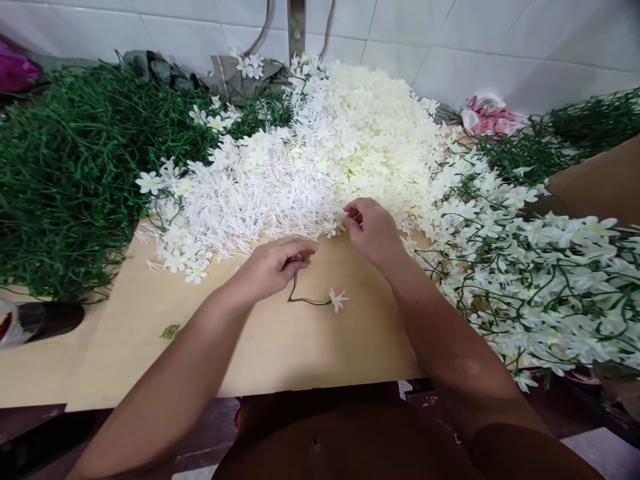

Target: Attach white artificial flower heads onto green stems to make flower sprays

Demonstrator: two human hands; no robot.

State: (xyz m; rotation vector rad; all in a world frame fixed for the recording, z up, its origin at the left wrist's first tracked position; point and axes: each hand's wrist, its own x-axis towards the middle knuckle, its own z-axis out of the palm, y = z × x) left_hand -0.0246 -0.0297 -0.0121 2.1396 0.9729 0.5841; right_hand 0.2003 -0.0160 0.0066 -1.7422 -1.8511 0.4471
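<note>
My left hand [273, 268] is closed in a pinch on a thin green artificial flower stem [309, 302]. The stem hangs below the fingers and bends right, ending in a white flower [338, 301] just over the board. My right hand [373, 230] is at the front edge of the pile of cream-white petals [380, 133], with thumb and fingers drawn together. Whatever lies between those fingertips is too small to make out. Left of it, thin white flower stamens [265, 193] lie heaped in front of both hands.
Bare green stems [75, 160] are heaped at the left. Finished white flower stems [540, 287] cover the right side. A tan board [260, 360] forms the work surface. A dark cup [53, 320] stands at the left edge, and a tiled wall [475, 40] closes the back.
</note>
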